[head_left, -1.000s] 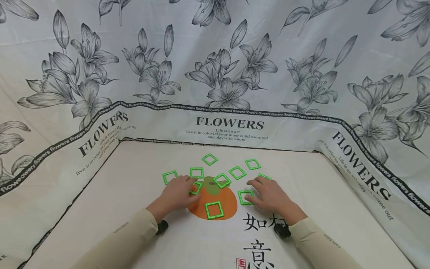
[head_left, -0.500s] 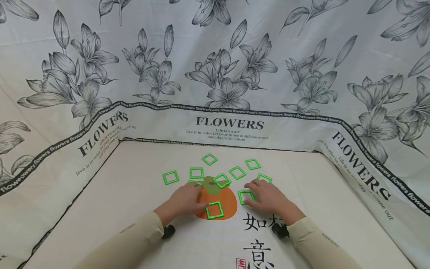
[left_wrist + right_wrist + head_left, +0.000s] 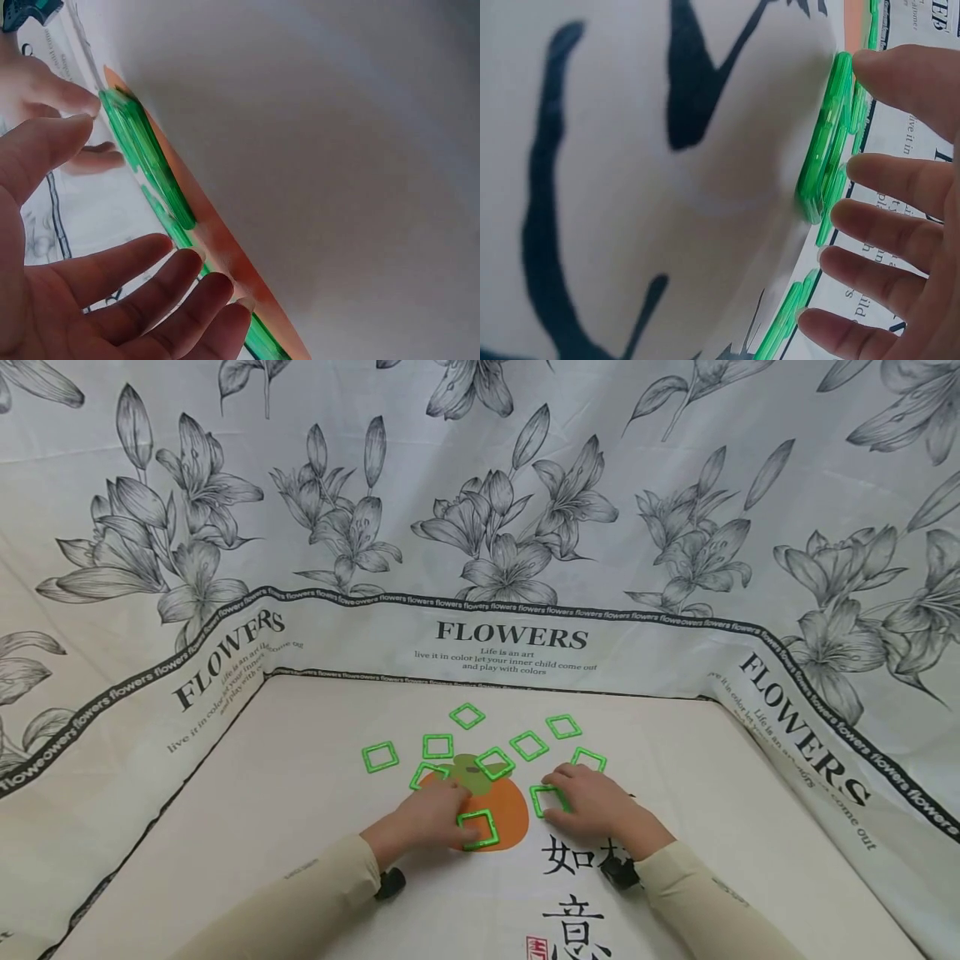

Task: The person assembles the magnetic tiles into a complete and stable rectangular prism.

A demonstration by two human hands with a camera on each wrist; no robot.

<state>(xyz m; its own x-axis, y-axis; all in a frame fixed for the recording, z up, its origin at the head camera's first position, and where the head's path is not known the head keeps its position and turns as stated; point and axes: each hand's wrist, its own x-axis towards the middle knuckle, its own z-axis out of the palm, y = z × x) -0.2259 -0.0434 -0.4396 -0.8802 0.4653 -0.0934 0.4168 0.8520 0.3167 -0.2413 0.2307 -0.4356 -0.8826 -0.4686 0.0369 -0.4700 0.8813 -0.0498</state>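
Observation:
My left hand (image 3: pixel 423 817) reaches over the orange part of a persimmon print, its fingers at a green square plastic frame (image 3: pixel 492 828). In the left wrist view that frame (image 3: pixel 154 165) lies flat, with the thumb near one end and the loosely bent fingers (image 3: pixel 150 300) apart from the thumb. My right hand (image 3: pixel 596 797) hovers low over another green square frame (image 3: pixel 536 804), covering its right part. The right wrist view has the spread fingers (image 3: pixel 889 225) and thumb close beside this frame (image 3: pixel 826 142), not curled round it.
Several more green frames lie scattered farther back, including one at the far left (image 3: pixel 380 757), one at the back (image 3: pixel 467 716) and one at the right (image 3: pixel 564 726). Black characters (image 3: pixel 573 927) mark the pale tablecloth (image 3: pixel 300 802). A flower-printed curtain (image 3: pixel 517 643) encloses the back and sides.
My left hand has moved right and nearer, from the frame by the persimmon's leaves to the one on its orange part, uncovering frames behind. My right hand has shifted only slightly left.

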